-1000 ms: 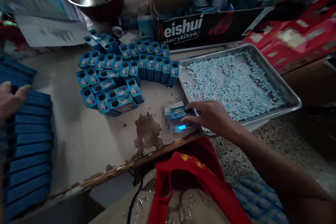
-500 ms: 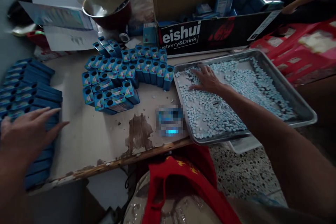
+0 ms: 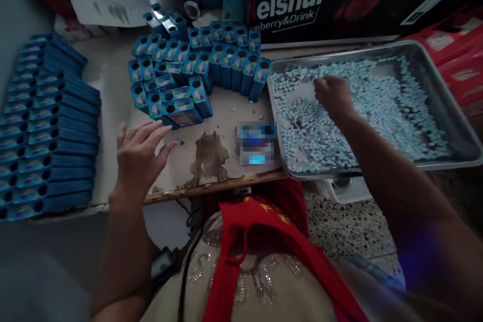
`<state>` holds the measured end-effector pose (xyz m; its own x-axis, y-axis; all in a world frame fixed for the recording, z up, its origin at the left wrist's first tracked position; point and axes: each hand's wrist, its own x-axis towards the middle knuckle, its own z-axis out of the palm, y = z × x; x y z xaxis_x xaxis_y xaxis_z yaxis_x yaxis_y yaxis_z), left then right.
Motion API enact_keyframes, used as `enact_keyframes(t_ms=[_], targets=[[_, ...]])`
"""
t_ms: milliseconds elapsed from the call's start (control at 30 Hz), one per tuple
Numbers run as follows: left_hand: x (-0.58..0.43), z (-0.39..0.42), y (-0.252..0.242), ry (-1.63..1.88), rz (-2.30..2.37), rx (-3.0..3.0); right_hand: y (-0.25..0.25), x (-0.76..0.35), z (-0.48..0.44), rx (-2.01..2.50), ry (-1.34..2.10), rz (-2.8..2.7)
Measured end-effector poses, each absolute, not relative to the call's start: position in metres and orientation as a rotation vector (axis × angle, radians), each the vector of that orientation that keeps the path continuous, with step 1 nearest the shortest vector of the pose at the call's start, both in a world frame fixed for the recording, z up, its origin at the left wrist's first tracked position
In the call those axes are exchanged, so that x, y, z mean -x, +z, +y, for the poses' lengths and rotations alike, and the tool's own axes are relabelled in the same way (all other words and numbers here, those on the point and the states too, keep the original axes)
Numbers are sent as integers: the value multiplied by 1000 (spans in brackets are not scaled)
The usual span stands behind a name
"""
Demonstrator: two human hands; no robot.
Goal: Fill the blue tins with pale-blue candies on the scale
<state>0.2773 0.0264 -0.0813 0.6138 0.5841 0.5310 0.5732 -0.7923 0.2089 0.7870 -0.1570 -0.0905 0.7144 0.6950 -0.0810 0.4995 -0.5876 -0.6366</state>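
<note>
My left hand (image 3: 139,155) hovers over the table's near left part with its fingers spread, holding nothing. Just beyond its fingertips stands a group of small blue boxes (image 3: 180,110), upright, each with a dark round hole in its top. My right hand (image 3: 334,94) is closed in a fist above a layer of small pale blue and white tablets (image 3: 392,105); whatever its fingers hold is hidden. These tablets lie spread in a shallow metal tray (image 3: 466,121) on the right.
More blue boxes (image 3: 71,136) lie stacked in rows at the left. A black carton (image 3: 298,15) stands at the back, with red crates (image 3: 458,55) to its right. A blurred-out item (image 3: 256,145) rests beside the tray. The wooden table edge (image 3: 226,183) is chipped.
My left hand has moved right, away from the stacked boxes. My right hand has gone from spread fingers on the tablets to a fist. The view has tilted downward.
</note>
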Motion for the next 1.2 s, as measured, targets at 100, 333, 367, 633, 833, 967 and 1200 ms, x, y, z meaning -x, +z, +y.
enact_keyframes(t_ms=[100,333,367,633,833,967,1200], targets=[[-289,17,-80,903,895,-2715,-79,-781,-183,2096,584,-720],[-395,-40,-110,878,598,-2320,-84,-741,-220,1673,759,-567],[-412,-46,-116,847,556,-2270,-87,-735,-219,1589,771,-542],[-496,-58,-78,858,400,-2331,-65,-714,-190,1057,749,-399],[-535,-63,-64,814,368,-2341,-42,-715,-176,1003,603,-396],[-550,-72,-77,780,362,-2310,-42,-711,-178,1042,500,-425],[-568,-76,-89,771,309,-2245,-44,-716,-181,1374,338,-428]])
